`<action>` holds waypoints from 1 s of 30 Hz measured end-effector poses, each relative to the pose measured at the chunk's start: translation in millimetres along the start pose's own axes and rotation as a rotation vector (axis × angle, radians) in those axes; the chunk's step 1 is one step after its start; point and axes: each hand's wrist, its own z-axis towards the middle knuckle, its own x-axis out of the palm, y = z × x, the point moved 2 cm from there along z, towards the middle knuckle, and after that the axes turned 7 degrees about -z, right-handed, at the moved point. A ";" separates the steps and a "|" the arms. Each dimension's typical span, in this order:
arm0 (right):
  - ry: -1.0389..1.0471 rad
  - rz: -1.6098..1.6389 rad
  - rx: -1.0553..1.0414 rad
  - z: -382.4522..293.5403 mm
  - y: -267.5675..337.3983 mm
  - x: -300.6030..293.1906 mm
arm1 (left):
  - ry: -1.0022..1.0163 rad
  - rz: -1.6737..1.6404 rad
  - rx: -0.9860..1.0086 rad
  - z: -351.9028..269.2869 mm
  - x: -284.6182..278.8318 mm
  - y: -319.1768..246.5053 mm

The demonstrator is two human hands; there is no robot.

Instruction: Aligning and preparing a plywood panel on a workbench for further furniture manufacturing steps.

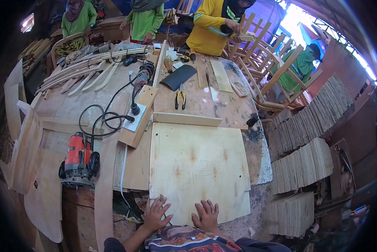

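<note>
Both my hands lie at the near edge of a pale plywood sheet [201,157] that bears pencil marks, brown stains and a few small holes. My left hand [155,212] rests at the sheet's near left corner, fingers spread. Beside it, my right hand [206,214] lies on the plywood, fingers slightly apart and a ring on one. Neither hand grips anything. A narrow wooden strip [186,119] stands on edge along the sheet's far side. Past that strip lie yellow-and-black pliers [180,97] and a curved black sheet [179,77].
At left stands a red plunge router [78,160], its bit hanging past the board edge. A socket outlet [134,116] on a wood block holds black cords. Stacked boards [301,163] and chair frames [270,69] line the right. Several people work across the table [198,104].
</note>
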 end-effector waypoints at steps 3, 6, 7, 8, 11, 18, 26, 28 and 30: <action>-0.002 0.002 0.002 -0.3 0.0 0.4 | 0.004 -0.002 -0.004 -0.1 -0.3 -0.2; -0.011 0.008 0.004 0.0 0.4 0.0 | -0.004 -0.011 -0.006 -0.9 0.6 0.5; -0.015 0.011 0.005 0.1 0.7 -0.2 | -0.003 -0.011 -0.006 -1.0 0.7 0.6; -0.015 0.011 0.006 0.1 0.8 0.0 | -0.002 -0.009 -0.010 -1.2 0.8 0.7; -0.013 -0.002 -0.002 0.4 -0.1 0.7 | -0.002 -0.008 -0.015 -1.1 1.0 0.4; -0.015 -0.007 -0.002 -0.3 -0.6 1.4 | -0.008 -0.011 -0.005 -0.6 0.4 0.1; -0.012 -0.007 0.002 -0.8 -1.1 2.2 | -0.011 -0.011 0.001 -0.7 0.2 -0.5; -0.010 -0.012 0.000 -0.7 -1.2 2.0 | -0.012 -0.010 0.003 -0.3 0.2 -0.3; -0.010 -0.010 0.002 -0.1 -0.3 0.9 | -0.007 -0.023 0.000 0.0 0.2 -0.1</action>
